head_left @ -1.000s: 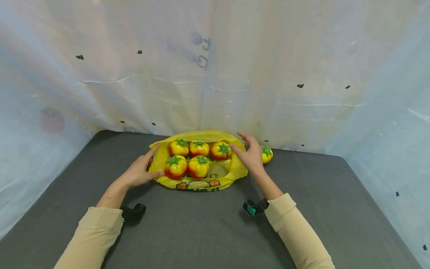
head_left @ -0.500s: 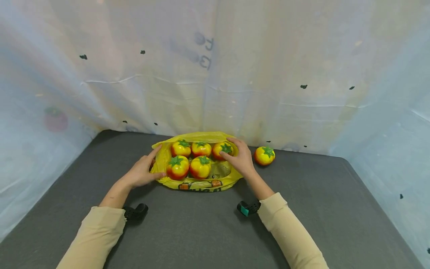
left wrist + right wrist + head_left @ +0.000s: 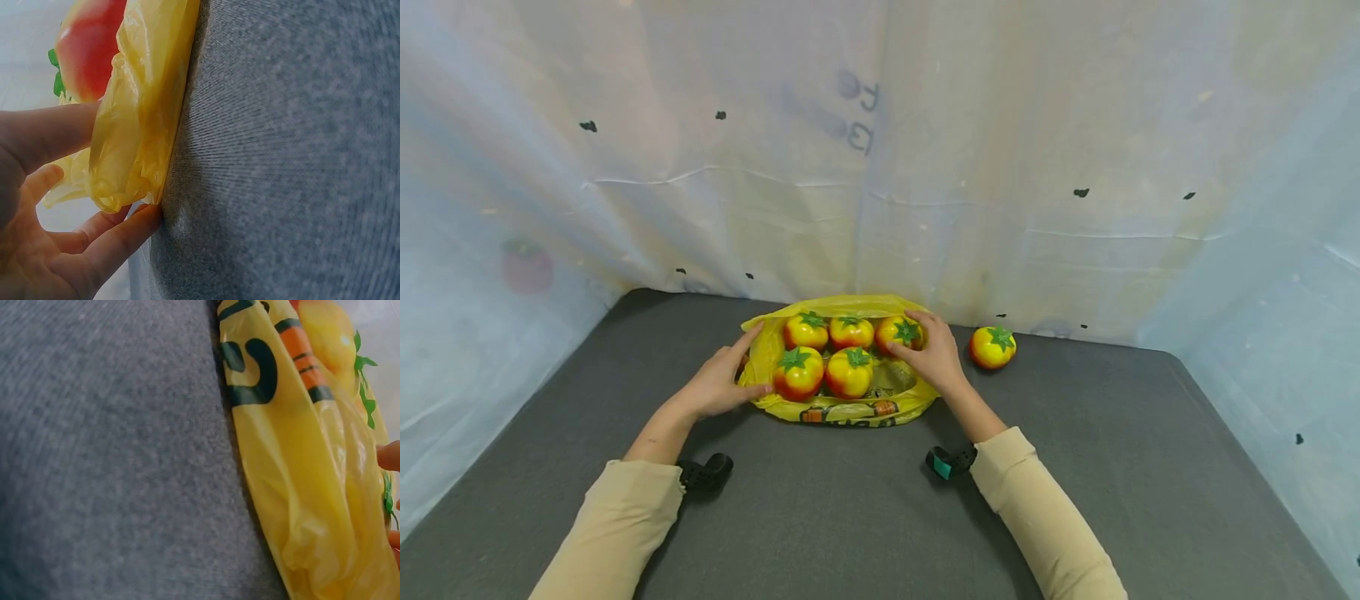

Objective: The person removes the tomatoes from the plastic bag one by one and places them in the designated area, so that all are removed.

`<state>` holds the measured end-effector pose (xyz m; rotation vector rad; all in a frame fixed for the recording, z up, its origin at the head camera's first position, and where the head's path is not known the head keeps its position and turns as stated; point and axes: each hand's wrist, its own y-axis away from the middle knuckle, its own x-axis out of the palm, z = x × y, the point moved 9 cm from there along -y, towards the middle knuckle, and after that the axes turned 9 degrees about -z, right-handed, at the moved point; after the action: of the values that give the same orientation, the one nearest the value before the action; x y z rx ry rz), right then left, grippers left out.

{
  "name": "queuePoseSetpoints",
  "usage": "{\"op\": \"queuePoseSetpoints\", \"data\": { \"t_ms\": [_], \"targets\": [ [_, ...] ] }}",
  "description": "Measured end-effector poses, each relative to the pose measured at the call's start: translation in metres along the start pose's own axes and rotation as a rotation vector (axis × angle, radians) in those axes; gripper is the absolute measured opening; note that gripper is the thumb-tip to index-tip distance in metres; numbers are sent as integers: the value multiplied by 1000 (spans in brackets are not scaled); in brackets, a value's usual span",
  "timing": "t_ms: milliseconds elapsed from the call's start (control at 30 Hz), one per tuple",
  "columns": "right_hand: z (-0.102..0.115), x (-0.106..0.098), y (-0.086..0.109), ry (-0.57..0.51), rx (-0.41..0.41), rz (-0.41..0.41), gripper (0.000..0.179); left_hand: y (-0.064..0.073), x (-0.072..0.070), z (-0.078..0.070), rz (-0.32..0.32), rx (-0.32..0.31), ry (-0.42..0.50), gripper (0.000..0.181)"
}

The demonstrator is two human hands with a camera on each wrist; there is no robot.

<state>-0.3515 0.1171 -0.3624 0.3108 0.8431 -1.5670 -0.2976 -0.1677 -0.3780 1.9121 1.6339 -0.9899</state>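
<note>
A yellow plastic bag (image 3: pixel 850 414) with dark print lies on the dark table, its mouth spread toward me. Inside sit several red-and-yellow toy tomatoes with green leaf tops, among them one at front left (image 3: pixel 798 373). My left hand (image 3: pixel 715 385) holds the bag's left end; in the left wrist view, the yellow plastic (image 3: pixel 134 119) passes between thumb and fingers. At the right end of the bag, my right hand (image 3: pixel 934 354) has thumb and fingers around the back-right tomato (image 3: pixel 895 329). Its fingertips (image 3: pixel 390 455) show at the edge of the right wrist view.
One more toy tomato (image 3: pixel 992 347) stands on the table right of the bag, near the back edge. Pale sheeting (image 3: pixel 970 167) hangs behind the table (image 3: pixel 820 517) and along both sides.
My right hand has moved left from beside the outside tomato, into the bag and onto the back-right tomato. The outside tomato now shows whole. My left hand has stayed at the bag.
</note>
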Motion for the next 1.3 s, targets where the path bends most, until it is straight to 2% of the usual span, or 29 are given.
{"op": "queuePoseSetpoints", "data": {
  "t_ms": [333, 733, 1300],
  "targets": [
    [-7, 4, 0, 18, 62, 37, 62, 0, 2, -1, 8, -6, 11, 90],
    [-3, -6, 3, 25, 58, 34, 60, -1, 1, -2, 0, -20, -8, 92],
    [4, -36, 14, 13, 61, 4, 58, 0, 2, 1, 3, -12, -6, 93]
  ]
}}
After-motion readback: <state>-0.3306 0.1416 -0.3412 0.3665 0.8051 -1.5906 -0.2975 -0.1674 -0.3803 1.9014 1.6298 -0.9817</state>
